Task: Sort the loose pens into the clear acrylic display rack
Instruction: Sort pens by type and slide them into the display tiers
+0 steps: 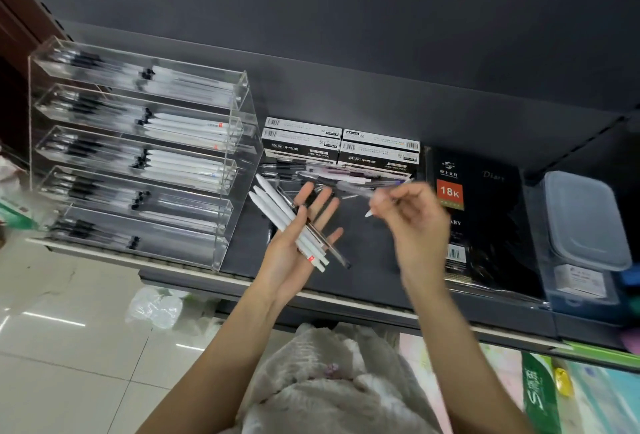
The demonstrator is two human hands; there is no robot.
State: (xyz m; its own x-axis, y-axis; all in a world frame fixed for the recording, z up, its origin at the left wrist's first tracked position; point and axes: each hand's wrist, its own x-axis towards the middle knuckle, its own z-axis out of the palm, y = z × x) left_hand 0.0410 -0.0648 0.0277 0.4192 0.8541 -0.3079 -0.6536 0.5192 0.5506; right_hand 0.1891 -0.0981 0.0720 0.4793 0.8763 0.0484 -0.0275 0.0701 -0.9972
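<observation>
The dark shelf [363,253] carries the acrylic rack [138,153], pen boxes [339,148], loose pens [332,177] (clear-barrelled) and a diary [485,222].

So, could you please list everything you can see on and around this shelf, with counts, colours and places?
acrylic rack: one, clear, five tiers, shelf left, pens in every tier
white pens: about three, across the left palm
clear pen: one, dark-tipped, also on the left palm
loose pens: several, clear and purple, on the shelf before the boxes
pen boxes: four, black and white, shelf back
diary: one, black, orange 18K label, shelf right
plastic container: one, clear, far right
plastic bag: one, whitish, on the floor
left hand: open, palm up, carrying pens
right hand: blurred, grip pinching one pen, white tip showing
</observation>
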